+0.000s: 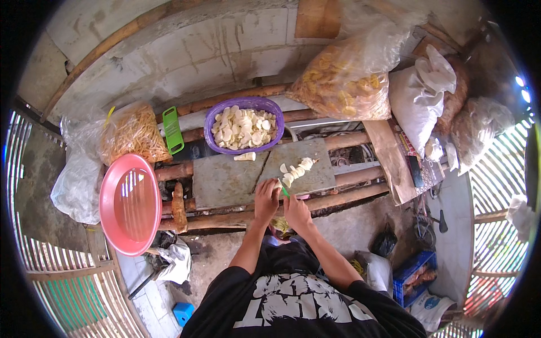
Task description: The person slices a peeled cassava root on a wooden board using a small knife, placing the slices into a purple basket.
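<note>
My left hand [267, 197] grips a short pale root piece [277, 184], mostly hidden by the fingers, at the front edge of a grey stone-like slab [228, 179]. In my right hand [297, 213] is a knife with a green handle [285, 192], its blade against the piece. Just beyond the knife, a row of white root slices [298, 170] lies on the slab. Another peeled root piece [245, 156] rests near the slab's back edge. Behind it stands a purple plastic basket [243, 150] heaped with white slices [245, 126].
Left of the slab are a pink basin [109, 203] of liquid, a brown unpeeled root [179, 209], a green hand slicer [173, 131] and a bag of fried sticks [133, 133]. At right stand a bag of yellow chips [344, 86] and a white sack [418, 99]. Wooden poles [359, 174] leave gaps.
</note>
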`<action>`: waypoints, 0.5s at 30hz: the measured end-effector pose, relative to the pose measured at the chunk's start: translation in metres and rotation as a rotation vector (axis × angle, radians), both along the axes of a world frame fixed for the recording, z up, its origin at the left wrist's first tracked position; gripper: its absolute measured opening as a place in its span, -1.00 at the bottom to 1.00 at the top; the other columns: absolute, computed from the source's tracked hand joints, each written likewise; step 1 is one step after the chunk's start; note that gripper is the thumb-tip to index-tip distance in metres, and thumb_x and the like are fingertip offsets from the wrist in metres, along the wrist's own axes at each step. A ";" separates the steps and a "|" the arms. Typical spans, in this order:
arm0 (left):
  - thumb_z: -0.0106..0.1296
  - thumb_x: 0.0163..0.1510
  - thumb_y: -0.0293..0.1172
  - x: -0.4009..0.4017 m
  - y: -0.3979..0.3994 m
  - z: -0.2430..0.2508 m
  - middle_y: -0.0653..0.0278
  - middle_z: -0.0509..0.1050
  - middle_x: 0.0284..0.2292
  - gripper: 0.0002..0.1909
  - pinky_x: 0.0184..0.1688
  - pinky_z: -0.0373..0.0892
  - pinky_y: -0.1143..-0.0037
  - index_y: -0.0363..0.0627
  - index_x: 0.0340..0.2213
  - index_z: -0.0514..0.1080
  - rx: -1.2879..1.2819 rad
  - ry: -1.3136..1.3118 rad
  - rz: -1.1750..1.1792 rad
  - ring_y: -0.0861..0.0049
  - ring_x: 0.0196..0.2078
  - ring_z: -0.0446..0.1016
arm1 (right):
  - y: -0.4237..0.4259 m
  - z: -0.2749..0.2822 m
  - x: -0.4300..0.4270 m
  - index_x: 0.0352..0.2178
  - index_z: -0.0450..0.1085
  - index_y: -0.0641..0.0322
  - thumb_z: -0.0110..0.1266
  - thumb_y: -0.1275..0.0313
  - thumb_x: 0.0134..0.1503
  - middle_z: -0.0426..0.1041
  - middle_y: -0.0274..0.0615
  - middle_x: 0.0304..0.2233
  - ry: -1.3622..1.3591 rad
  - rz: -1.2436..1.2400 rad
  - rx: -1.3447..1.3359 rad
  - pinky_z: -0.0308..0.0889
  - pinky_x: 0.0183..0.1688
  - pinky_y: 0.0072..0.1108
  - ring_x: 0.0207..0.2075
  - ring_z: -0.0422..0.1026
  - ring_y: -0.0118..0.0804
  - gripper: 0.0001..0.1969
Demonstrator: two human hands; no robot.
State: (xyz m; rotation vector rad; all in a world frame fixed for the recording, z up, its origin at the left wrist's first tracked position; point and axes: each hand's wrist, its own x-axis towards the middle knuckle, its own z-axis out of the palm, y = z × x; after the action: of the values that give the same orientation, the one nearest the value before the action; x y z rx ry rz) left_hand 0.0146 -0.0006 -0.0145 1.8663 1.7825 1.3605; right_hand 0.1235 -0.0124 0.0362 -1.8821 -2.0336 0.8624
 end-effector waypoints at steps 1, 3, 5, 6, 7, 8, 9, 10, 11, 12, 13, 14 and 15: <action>-0.03 -0.19 -0.54 0.000 0.000 -0.001 0.14 0.35 -0.31 -0.73 -0.19 0.20 0.38 -0.26 -0.34 0.30 0.006 0.000 0.001 0.22 -0.21 0.26 | 0.000 0.000 0.000 -0.47 0.18 0.35 -0.32 0.25 0.04 0.31 0.23 -0.64 -0.010 -0.003 -0.003 0.21 -0.47 -0.14 -0.55 0.30 0.22 -0.69; -0.03 -0.20 -0.55 0.001 -0.001 -0.002 0.14 0.35 -0.32 -0.73 -0.19 0.20 0.38 -0.25 -0.35 0.29 0.010 0.000 0.004 0.22 -0.21 0.26 | -0.001 -0.001 0.000 -0.48 0.18 0.36 -0.32 0.25 0.05 0.31 0.23 -0.64 -0.012 -0.001 -0.015 0.22 -0.47 -0.14 -0.54 0.30 0.22 -0.69; -0.04 -0.21 -0.56 0.002 -0.001 -0.002 0.14 0.35 -0.32 -0.73 -0.18 0.19 0.38 -0.24 -0.35 0.29 0.010 0.001 0.006 0.23 -0.22 0.26 | -0.001 0.000 0.000 -0.48 0.18 0.36 -0.32 0.26 0.05 0.31 0.23 -0.65 -0.018 -0.001 -0.022 0.22 -0.47 -0.14 -0.54 0.30 0.22 -0.69; -0.05 -0.21 -0.56 0.003 -0.002 -0.002 0.14 0.35 -0.32 -0.72 -0.17 0.19 0.38 -0.24 -0.34 0.29 0.009 0.001 0.008 0.23 -0.22 0.26 | -0.002 0.001 0.000 -0.48 0.18 0.36 -0.32 0.25 0.05 0.31 0.23 -0.65 -0.023 -0.001 -0.026 0.22 -0.47 -0.14 -0.54 0.30 0.22 -0.69; -0.05 -0.21 -0.57 0.003 -0.003 -0.003 0.14 0.34 -0.32 -0.72 -0.17 0.18 0.38 -0.23 -0.34 0.29 0.010 0.000 0.007 0.23 -0.21 0.25 | -0.004 0.002 0.000 -0.48 0.18 0.36 -0.32 0.25 0.05 0.31 0.23 -0.64 -0.028 0.000 -0.030 0.22 -0.47 -0.14 -0.54 0.30 0.22 -0.69; -0.05 -0.21 -0.58 0.003 -0.005 -0.003 0.14 0.34 -0.31 -0.71 -0.17 0.18 0.37 -0.23 -0.33 0.29 0.007 0.003 0.005 0.22 -0.21 0.25 | -0.004 0.001 0.000 -0.48 0.18 0.36 -0.32 0.25 0.05 0.31 0.22 -0.65 -0.039 0.006 -0.022 0.23 -0.48 -0.15 -0.55 0.30 0.22 -0.69; -0.06 -0.21 -0.59 0.004 -0.006 -0.003 0.14 0.34 -0.30 -0.70 -0.16 0.18 0.37 -0.23 -0.32 0.29 0.003 0.004 0.000 0.22 -0.20 0.25 | -0.004 -0.002 0.002 -0.49 0.18 0.35 -0.31 0.25 0.05 0.31 0.21 -0.65 -0.051 0.010 -0.013 0.23 -0.49 -0.16 -0.55 0.31 0.21 -0.69; -0.06 -0.21 -0.59 0.005 -0.007 -0.004 0.13 0.34 -0.29 -0.69 -0.16 0.19 0.37 -0.23 -0.31 0.29 -0.005 0.008 -0.005 0.21 -0.20 0.25 | -0.004 -0.006 0.004 -0.49 0.18 0.35 -0.31 0.25 0.05 0.31 0.21 -0.65 -0.063 0.014 -0.005 0.24 -0.50 -0.16 -0.55 0.31 0.20 -0.69; -0.06 -0.21 -0.60 0.006 -0.008 -0.004 0.13 0.34 -0.29 -0.68 -0.16 0.19 0.37 -0.22 -0.30 0.28 -0.009 0.005 -0.011 0.21 -0.20 0.25 | -0.003 -0.009 0.007 -0.50 0.18 0.35 -0.31 0.25 0.05 0.31 0.20 -0.65 -0.066 0.035 -0.004 0.24 -0.51 -0.17 -0.56 0.31 0.20 -0.69; -0.07 -0.21 -0.61 0.006 -0.009 -0.003 0.13 0.34 -0.28 -0.68 -0.16 0.19 0.37 -0.22 -0.30 0.28 -0.012 0.005 -0.017 0.20 -0.19 0.25 | 0.000 -0.011 0.009 -0.51 0.18 0.34 -0.31 0.25 0.05 0.32 0.19 -0.65 -0.067 0.055 -0.002 0.25 -0.52 -0.18 -0.57 0.32 0.19 -0.69; -0.07 -0.22 -0.62 0.006 -0.010 -0.002 0.14 0.33 -0.28 -0.67 -0.15 0.18 0.37 -0.21 -0.29 0.28 -0.010 -0.003 -0.023 0.20 -0.19 0.25 | 0.001 -0.013 0.010 -0.52 0.18 0.34 -0.31 0.25 0.05 0.32 0.18 -0.65 -0.068 0.074 0.000 0.25 -0.54 -0.19 -0.57 0.32 0.18 -0.69; -0.08 -0.22 -0.62 0.007 -0.011 -0.001 0.14 0.33 -0.28 -0.66 -0.15 0.18 0.37 -0.21 -0.29 0.28 -0.009 -0.011 -0.031 0.20 -0.19 0.25 | 0.002 -0.013 0.011 -0.52 0.18 0.33 -0.32 0.24 0.05 0.32 0.18 -0.64 -0.089 0.082 -0.008 0.26 -0.53 -0.20 -0.56 0.33 0.17 -0.68; -0.08 -0.23 -0.63 0.007 -0.011 0.000 0.14 0.33 -0.28 -0.66 -0.15 0.18 0.37 -0.20 -0.29 0.28 -0.004 0.001 -0.024 0.20 -0.19 0.25 | 0.003 -0.012 0.010 -0.53 0.18 0.32 -0.34 0.23 0.05 0.33 0.18 -0.64 -0.108 0.090 -0.013 0.27 -0.52 -0.21 -0.55 0.34 0.15 -0.68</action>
State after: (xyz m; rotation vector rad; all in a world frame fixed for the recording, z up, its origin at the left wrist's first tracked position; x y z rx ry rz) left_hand 0.0213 -0.0114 -0.0145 1.8801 1.7567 1.3465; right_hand 0.1333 -0.0095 0.0239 -1.8957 -2.1962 0.8134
